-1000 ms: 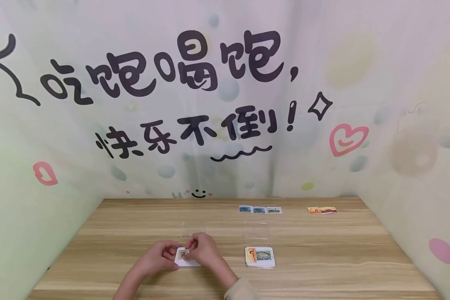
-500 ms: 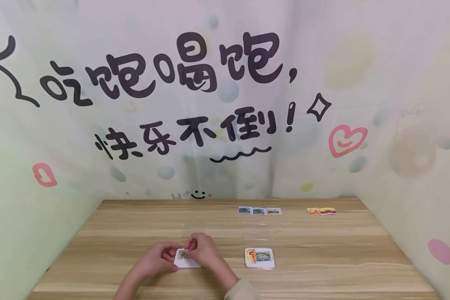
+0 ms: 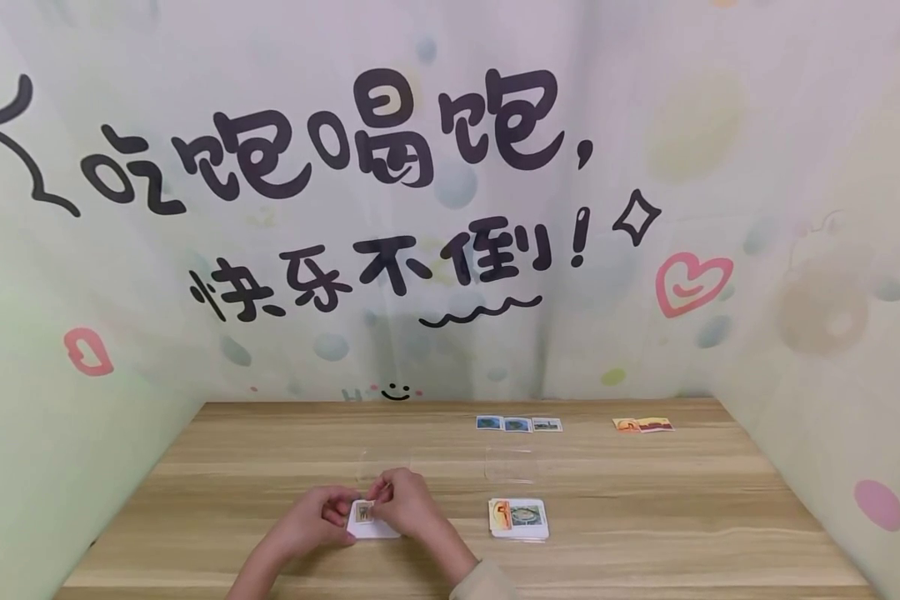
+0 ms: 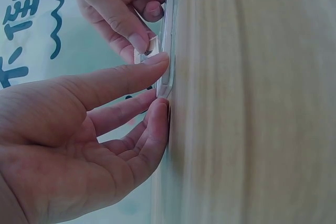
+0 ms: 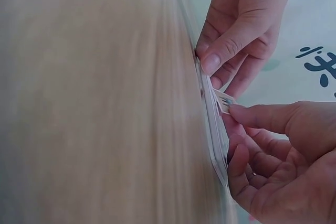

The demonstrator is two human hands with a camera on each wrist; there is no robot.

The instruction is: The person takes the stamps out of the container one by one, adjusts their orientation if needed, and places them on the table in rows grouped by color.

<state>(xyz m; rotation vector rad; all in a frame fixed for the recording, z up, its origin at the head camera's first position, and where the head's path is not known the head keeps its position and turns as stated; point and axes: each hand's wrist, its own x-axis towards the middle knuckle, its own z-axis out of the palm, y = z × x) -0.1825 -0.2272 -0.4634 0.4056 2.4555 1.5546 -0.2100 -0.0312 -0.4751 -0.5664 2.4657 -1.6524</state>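
Note:
A white card (image 3: 372, 531) with rounded corners lies flat on the wooden table, set in what looks like a shallow clear case (image 5: 214, 145). My left hand (image 3: 311, 518) holds its left end, the thumb (image 4: 157, 59) on the near edge and fingers round the corner. Between thumb and forefinger, my right hand (image 3: 407, 502) pinches a small beige postage stamp (image 3: 363, 512) over the card. In the right wrist view that stamp (image 5: 224, 101) stands tilted up from the card's surface. The other fingers of the right hand curl beside the card, covering its right part.
Right of my hands lies another white card (image 3: 520, 532) bearing an orange stamp (image 3: 499, 514) and a green one (image 3: 527, 515). Two clear lids (image 3: 510, 479) lie behind the cards. Further back are three bluish stamps (image 3: 517, 424) and two orange-red ones (image 3: 656, 425). A printed curtain (image 3: 450, 358) encloses the table.
Both hands stay almost in place around the card. The stamp in my right fingers shifts only slightly, and the whole view drifts a little downward.

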